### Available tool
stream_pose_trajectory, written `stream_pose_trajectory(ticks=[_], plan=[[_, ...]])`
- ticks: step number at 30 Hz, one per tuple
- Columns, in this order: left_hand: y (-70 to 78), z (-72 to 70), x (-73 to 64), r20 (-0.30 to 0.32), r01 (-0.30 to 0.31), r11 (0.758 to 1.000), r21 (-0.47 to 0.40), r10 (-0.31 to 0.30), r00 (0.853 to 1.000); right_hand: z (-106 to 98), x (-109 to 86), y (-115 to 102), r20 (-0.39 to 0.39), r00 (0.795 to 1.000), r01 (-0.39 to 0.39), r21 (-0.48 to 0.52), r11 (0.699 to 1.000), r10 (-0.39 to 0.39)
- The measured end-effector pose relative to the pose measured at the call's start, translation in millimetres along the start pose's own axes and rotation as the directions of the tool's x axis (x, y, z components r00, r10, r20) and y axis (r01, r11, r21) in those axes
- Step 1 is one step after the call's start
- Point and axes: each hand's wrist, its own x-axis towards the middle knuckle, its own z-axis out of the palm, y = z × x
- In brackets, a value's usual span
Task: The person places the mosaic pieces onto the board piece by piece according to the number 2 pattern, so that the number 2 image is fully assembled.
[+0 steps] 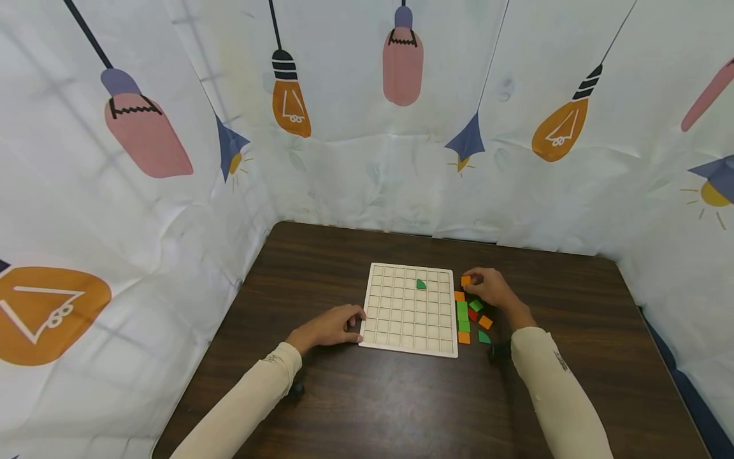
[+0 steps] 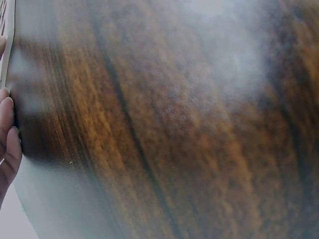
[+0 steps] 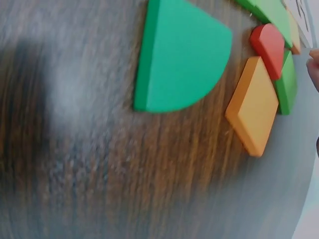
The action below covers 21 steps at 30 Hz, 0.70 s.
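Note:
A pale square board (image 1: 409,310) marked with a grid lies on the table, with a green quarter-circle piece (image 1: 421,284) in its upper right part. My left hand (image 1: 328,327) rests at the board's left edge, fingertips and thumb touching the side near the lower corner. In the left wrist view, only some fingers (image 2: 7,124) show at the board's edge. Beyond the board's upper right side, my right hand (image 1: 492,287) pinches an orange square tile (image 1: 466,280) between thumb and fingers. Mostly out of the right wrist view, that hand shows just at the right border.
Right of the board lie loose pieces: light green tiles (image 1: 462,315), an orange tile (image 1: 485,322), a red piece (image 3: 269,49) and a green quarter circle (image 3: 184,57). The dark wooden table (image 1: 378,408) meets a patterned cloth (image 1: 355,166) at its back.

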Motion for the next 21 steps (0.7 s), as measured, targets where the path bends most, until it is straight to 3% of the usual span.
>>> stream_pose_trajectory(ticks=[12, 21], plan=[[-2.4, 0.3, -1.0, -0.001, 0.007, 1.0, -0.012, -0.007, 1.0, 5.6, 4.8, -28.0, -0.05, 0.995, 0.083, 0.008, 0.996, -0.083], [-4.2, 0.4, -0.2, -0.001, -0.005, 1.0, -0.015, 0.005, 1.0, 15.8, 13.5, -47.5, -0.018, 0.994, 0.107, 0.044, 0.993, -0.106]])
